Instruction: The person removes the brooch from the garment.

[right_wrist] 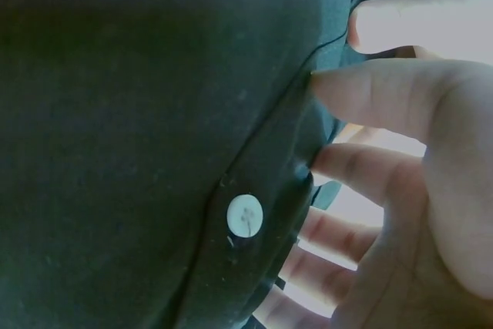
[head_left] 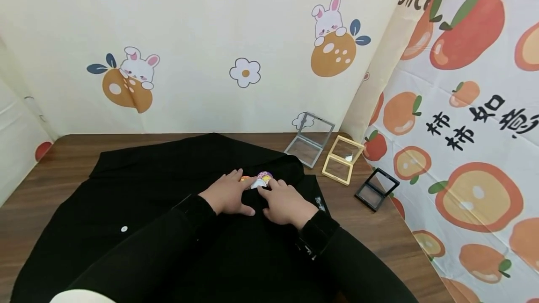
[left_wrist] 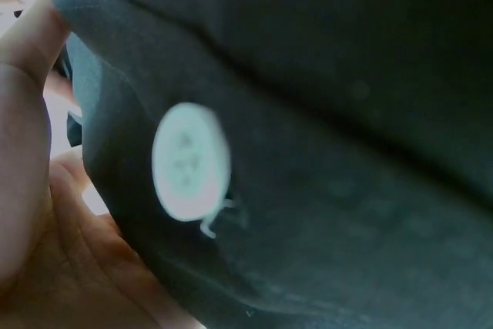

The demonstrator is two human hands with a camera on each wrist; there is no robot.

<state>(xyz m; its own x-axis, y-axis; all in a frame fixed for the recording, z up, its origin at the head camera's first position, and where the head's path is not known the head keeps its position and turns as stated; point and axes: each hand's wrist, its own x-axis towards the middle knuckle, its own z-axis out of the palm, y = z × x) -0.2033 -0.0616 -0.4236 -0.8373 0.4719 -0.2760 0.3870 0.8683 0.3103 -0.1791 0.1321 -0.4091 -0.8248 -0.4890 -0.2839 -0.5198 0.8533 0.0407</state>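
Observation:
A large black garment (head_left: pixel 168 242) lies spread over the wooden table in the head view. My left hand (head_left: pixel 229 193) rests palm down on it, its fingers extended and its thumb spread to the right. Opposite, my right hand (head_left: pixel 288 202) touches the cloth with its fingers gently bent. Between the fingertips show small coloured round pieces (head_left: pixel 264 176), partly covered; their kind is unclear. Black cloth with a white button (left_wrist: pixel 190 161) fills much of the left wrist view. A similar button (right_wrist: pixel 245 216) sits near the right hand's fingertips in the right wrist view.
Right of the garment stand a grey folding mirror (head_left: pixel 309 139), a yellow one (head_left: pixel 343 159) and a black one (head_left: pixel 376 189), all opened. A pale printed curtain (head_left: pixel 189 22) hangs behind the table, and a fruit-patterned cloth (head_left: pixel 484 130) hangs along the right side.

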